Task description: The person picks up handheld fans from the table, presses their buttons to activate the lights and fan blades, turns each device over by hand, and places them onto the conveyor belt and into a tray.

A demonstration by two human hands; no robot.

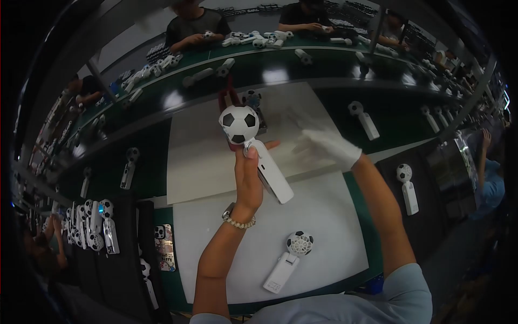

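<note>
My left hand, bare and with a beaded bracelet at the wrist, is closed around a white handheld fan with a black-and-white football head. The fan is tilted, head up and handle toward the lower right. To its right, my right hand wears a white glove and holds nothing visible. Its fingers stretch leftward, blurred by motion. Behind the held fan are a red object and another football-patterned head, both partly hidden. A second handheld fan with an open grille lies on the white sheet nearest me.
At the left, several fans lie in a row on a black surface beside a phone. Single fans lie on the green belt, one at the right, and another on a dark mat. Co-workers sit across the line.
</note>
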